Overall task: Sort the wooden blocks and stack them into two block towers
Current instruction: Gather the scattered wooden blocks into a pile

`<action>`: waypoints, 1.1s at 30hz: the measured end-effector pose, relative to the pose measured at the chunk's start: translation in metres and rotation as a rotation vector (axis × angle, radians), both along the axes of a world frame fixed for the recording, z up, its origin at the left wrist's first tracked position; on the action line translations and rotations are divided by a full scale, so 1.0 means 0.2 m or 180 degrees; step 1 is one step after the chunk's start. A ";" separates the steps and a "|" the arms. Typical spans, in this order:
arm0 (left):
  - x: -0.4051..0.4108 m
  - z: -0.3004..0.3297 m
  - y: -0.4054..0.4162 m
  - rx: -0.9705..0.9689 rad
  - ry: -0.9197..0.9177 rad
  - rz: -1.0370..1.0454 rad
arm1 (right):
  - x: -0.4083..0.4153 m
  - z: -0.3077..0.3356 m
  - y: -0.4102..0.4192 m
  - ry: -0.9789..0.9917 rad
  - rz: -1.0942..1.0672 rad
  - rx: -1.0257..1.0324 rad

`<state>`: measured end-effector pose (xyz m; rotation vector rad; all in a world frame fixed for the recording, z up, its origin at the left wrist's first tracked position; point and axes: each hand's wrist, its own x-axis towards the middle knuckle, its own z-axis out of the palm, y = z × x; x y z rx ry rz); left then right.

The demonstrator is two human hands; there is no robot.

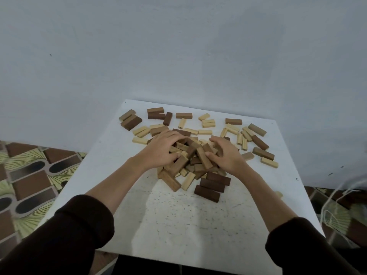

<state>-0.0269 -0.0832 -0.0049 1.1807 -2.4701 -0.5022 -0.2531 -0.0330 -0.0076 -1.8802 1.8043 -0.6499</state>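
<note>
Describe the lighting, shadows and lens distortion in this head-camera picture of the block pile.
Head view: soft, dim, even light, no glare; faint shadows under the left hand and right hand on the pile of blocks; wide-angle bending curves the table edges and stretches the sleeves; the cord at right is motion-blurred.

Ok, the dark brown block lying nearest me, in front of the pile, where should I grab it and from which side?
Take the dark brown block across its two long sides, near the middle, coming straight down from above. It lies flat on the white table, its near long side is free, and another dark block lies close behind it. The right hand is closer to it.
</note>
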 end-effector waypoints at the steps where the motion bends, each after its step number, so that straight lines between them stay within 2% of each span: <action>1: -0.02 0.01 0.00 -0.0039 0.0065 0.0003 | -0.02 0.00 0.02 -0.0064 -0.0065 -0.0068; 5: -0.18 0.07 0.06 -0.0196 0.0215 -0.0097 | -0.13 -0.02 0.14 -0.0038 -0.0259 -0.0544; 7: -0.28 0.09 0.11 -0.0232 0.0178 -0.0270 | -0.20 -0.04 0.22 0.0086 -0.0564 -0.0594; 11: -0.51 0.04 0.21 -0.0124 -0.0021 -0.0754 | -0.29 -0.12 0.38 0.0523 -0.1642 -0.0228; 15: -0.71 -0.06 0.34 0.0147 -0.0250 -0.1033 | -0.33 -0.19 0.53 0.0686 -0.2037 0.0118; 20: -0.86 -0.15 0.39 0.0191 -0.0563 -0.1268 | -0.36 -0.21 0.59 0.0598 -0.2015 0.0240; 24: -0.94 -0.19 0.37 0.0155 -0.0694 -0.1367 | -0.38 -0.23 0.62 0.0377 -0.1899 0.0014; 29: -0.99 -0.22 0.38 -0.0266 -0.0767 -0.1402 | -0.44 -0.29 0.64 0.0316 -0.1600 -0.0247; 33: -1.01 -0.23 0.36 -0.0496 -0.0891 -0.1241 | -0.47 -0.30 0.64 0.0029 -0.1594 -0.0511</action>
